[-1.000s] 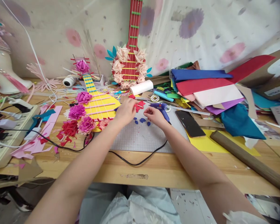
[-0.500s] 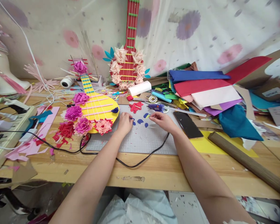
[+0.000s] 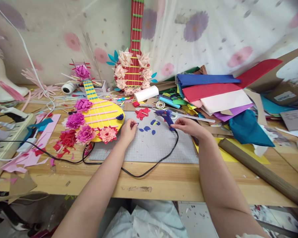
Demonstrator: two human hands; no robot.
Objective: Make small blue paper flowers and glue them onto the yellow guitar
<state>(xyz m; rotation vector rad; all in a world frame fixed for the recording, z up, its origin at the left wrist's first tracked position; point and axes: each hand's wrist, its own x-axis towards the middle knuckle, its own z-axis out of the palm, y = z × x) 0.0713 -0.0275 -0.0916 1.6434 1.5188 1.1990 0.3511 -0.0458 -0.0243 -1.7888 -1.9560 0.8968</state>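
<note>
My left hand (image 3: 128, 131) is closed in a pinch on a small dark blue paper petal (image 3: 137, 124), just right of the yellow paper guitar (image 3: 104, 114). More blue petals (image 3: 147, 128) lie on the grey cutting mat (image 3: 141, 150) between my hands, one with a yellow scrap on it. My right hand (image 3: 186, 127) has its fingertips closed on the lower handle of a blue hot glue gun (image 3: 167, 115). The gun's nozzle points left and a clear glue stick runs out of its back. A red paper flower (image 3: 142, 113) lies beyond the petals.
A black cord (image 3: 161, 161) loops from the glue gun across the mat and table edge. Coloured paper sheets (image 3: 213, 89) are piled at the back right. A brown paper roll (image 3: 258, 170) lies at right; a power strip (image 3: 12, 145) at left. A red paper guitar (image 3: 132, 72) leans behind.
My right hand has moved from above the petals to the glue gun's handle, and the gun has turned so its handle points toward me. My left hand still pinches the blue petal.
</note>
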